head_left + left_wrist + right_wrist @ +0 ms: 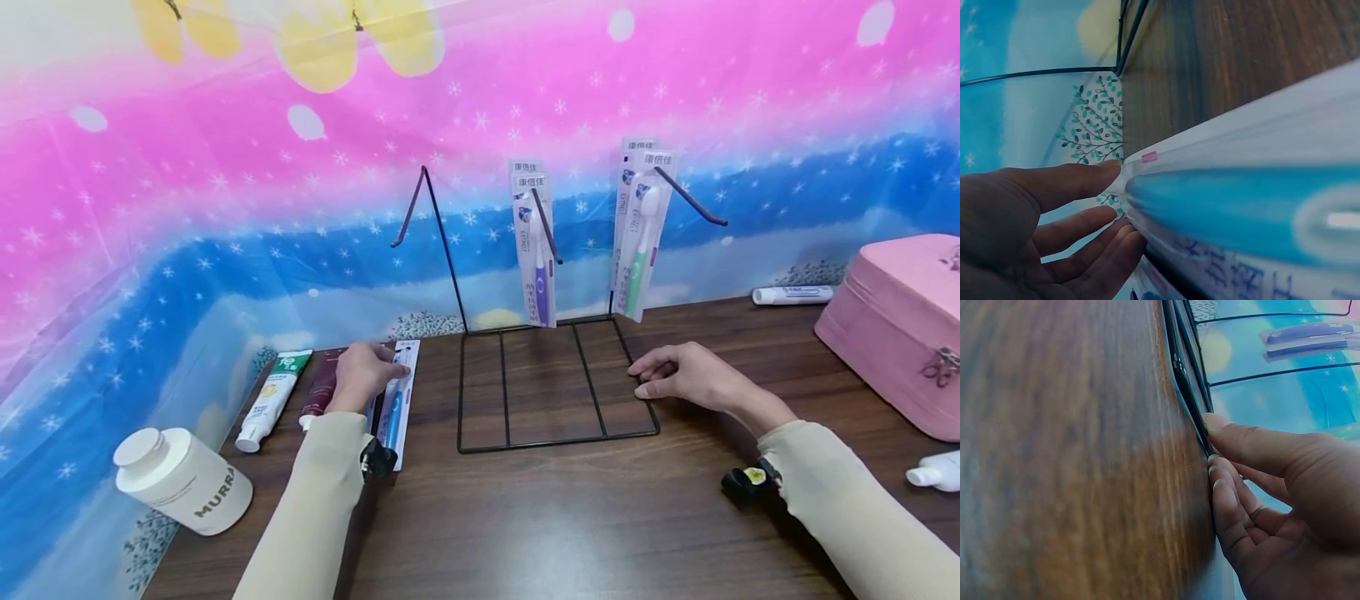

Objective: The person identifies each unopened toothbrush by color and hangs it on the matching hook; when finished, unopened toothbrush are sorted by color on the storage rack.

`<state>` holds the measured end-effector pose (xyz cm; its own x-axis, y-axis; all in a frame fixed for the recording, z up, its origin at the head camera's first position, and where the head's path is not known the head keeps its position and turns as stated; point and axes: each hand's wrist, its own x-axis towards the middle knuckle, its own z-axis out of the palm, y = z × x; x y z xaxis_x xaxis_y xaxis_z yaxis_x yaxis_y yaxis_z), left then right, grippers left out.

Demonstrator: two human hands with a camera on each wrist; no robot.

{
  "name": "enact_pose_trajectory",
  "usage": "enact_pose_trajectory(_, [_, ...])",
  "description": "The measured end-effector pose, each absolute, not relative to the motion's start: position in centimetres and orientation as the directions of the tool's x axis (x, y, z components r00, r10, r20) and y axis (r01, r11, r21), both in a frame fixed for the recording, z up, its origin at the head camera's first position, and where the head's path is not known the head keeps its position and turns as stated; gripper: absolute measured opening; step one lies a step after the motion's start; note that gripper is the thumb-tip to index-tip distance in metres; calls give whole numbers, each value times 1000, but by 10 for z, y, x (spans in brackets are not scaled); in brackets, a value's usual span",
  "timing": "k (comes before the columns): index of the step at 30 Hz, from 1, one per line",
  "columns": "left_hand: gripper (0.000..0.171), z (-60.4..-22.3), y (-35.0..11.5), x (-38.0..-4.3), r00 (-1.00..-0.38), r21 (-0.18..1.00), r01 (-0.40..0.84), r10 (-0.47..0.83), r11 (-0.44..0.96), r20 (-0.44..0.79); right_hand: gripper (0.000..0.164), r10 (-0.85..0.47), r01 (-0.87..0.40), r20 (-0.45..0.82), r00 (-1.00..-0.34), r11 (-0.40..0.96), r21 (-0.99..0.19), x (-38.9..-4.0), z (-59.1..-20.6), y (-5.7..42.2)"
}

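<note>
My left hand pinches the far end of a packaged toothbrush with a blue handle, lying on the table at the left. In the left wrist view its thumb and fingers close about the pack's clear plastic end. A black wire display rack stands in the middle. My right hand grips the right bar of its base between thumb and fingertips. From the rack's middle hook hangs a purple toothbrush pack, and from the right hook a green one, each with another pack behind. The left hook is bare.
Left of my left hand lie a dark red tube and a green-and-white toothpaste tube, with a white bottle nearer. At right are a pink case, a white tube behind it and another white tube in front.
</note>
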<state>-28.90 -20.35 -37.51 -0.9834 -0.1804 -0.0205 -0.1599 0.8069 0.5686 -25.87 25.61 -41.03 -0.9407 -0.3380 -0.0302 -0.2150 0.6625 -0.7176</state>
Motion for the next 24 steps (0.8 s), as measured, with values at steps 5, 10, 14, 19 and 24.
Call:
enact_pose_trajectory(5, [33,-379,-199,-293,-980,563,-165,-199,810,-1,32,-336,-216,-25,-942,659,-721,-259,-411,256])
enact_pose_trajectory(10, [30,-381,-196,-296,-978,559,-166,-207,812,10,30,-339,-229,-11,-941,658,-717,-259,-412,257])
enact_pose_trajectory(14, [27,-384,-196,-299,-976,570,-144,-210,809,51,30,-339,-232,-7,-941,658,-716,-260,-411,257])
enact_pose_trajectory(19, [20,-389,-195,-298,-969,602,-120,-226,790,104,30,-341,-233,-3,-940,649,-724,-261,-410,256])
enact_pose_trajectory(24, [18,-392,-191,-295,-964,642,-113,-239,758,113,31,-340,-226,-11,-940,647,-728,-260,-411,256])
